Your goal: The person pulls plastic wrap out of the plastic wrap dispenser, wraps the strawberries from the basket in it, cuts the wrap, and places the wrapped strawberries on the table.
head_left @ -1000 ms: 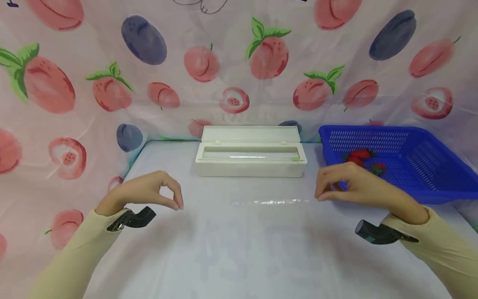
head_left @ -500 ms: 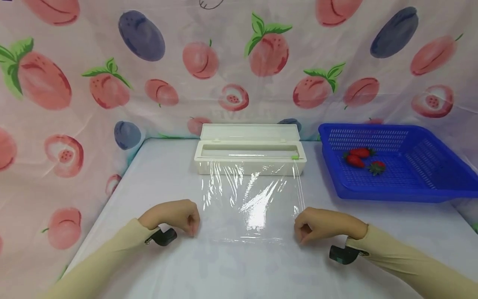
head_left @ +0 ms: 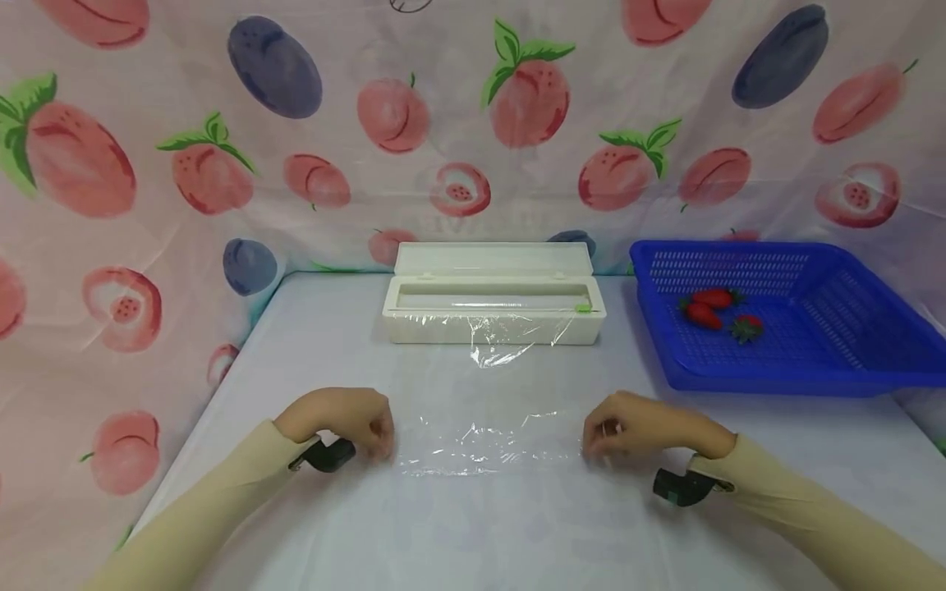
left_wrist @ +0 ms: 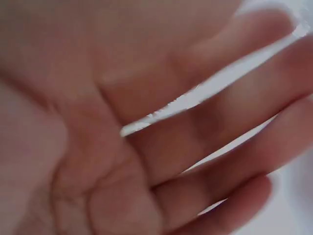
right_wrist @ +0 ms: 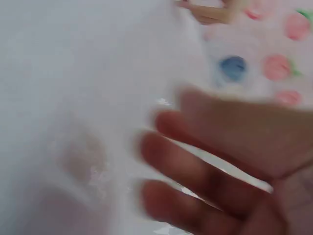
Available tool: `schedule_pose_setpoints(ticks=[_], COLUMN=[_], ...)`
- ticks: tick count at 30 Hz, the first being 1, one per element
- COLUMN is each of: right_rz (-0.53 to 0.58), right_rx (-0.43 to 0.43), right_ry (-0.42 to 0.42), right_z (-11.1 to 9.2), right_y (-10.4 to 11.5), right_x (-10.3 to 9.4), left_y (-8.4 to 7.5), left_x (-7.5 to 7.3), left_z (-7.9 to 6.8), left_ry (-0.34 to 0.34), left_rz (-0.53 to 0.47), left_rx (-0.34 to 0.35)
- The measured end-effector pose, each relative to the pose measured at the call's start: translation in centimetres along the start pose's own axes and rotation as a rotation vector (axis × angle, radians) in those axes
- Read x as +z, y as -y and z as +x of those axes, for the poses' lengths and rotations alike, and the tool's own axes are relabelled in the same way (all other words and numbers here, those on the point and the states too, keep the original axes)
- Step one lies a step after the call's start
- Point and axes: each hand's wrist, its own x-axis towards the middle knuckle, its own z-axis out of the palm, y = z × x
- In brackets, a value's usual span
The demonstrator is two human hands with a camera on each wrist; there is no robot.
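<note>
A sheet of clear plastic wrap [head_left: 473,439] runs from a white dispenser box [head_left: 414,330] toward me, low over the white table. My left hand [head_left: 343,419] pinches its near left corner, and my right hand [head_left: 628,424] pinches the near right corner. The sheet hangs slack and wrinkled. The box's lid [head_left: 493,259] is tipped back, baring the roll [head_left: 491,301]; a small green slider [head_left: 583,309] sits at the right of the front rim. Up close, the left fingers [left_wrist: 244,103] and right fingers [right_wrist: 181,161] are blurred, and their exact grip is partly hidden.
To the right of the box stands a blue plastic basket [head_left: 783,382] with several strawberries [head_left: 702,315] inside. Behind the white tabletop [head_left: 473,542], a fruit-printed cloth [head_left: 458,107] hangs, continuing down the left side.
Both hands first came toward me from either side, pulling the wrap out of the box. Since half a second ago they have barely shifted, and the taut sheet has gone slack.
</note>
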Motion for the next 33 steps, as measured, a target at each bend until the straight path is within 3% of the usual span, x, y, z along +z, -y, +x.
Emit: schedule_pose_setpoints(ticks=[3,6,9,11,15,19,22,27,33], right_rz=[0.121,0.272,0.410,0.474,0.505,0.471,0.457,0.445,0.419], right_rx=[0.145,0.304,0.424,0.496,0.579,0.587,0.552,0.501,0.507], right_ry=[-0.250,-0.517,-0.671,-0.704,-0.684,-0.668,-0.677,-0.702,-0.724], right_z=[0.4,1.2,2.3,2.9,3.6,4.3,4.9,5.1,4.7], right_y=[-0.5,-0.8,-1.2,-1.7,-2.8,-3.4,-3.4,-3.1,-2.8], right_x=[-2.1,-3.8,-4.5,-4.6,-4.3,-4.2,-4.4,-4.7,-4.9], left_y=[-1.6,-4.0,-7.0,-8.9,-11.9,-13.0,-13.0,-13.4,-14.4], left_x=[-0.4,-0.4,-0.3,-0.5,-1.7,-2.9,-3.3,-3.6,-3.8], left_z=[1.2,3.3,5.9,7.7,11.5,15.3,17.5,19.5,20.2], left_ry=[-0.102,-0.222,-0.302,-0.344,-0.442,-0.528,-0.524,-0.515,-0.604], left_rz=[0.028,0.122,0.237,0.304,0.421,0.529,0.588,0.661,0.752], left_rx=[0.061,0.140,0.165,0.172,0.172,0.133,0.114,0.140,0.143])
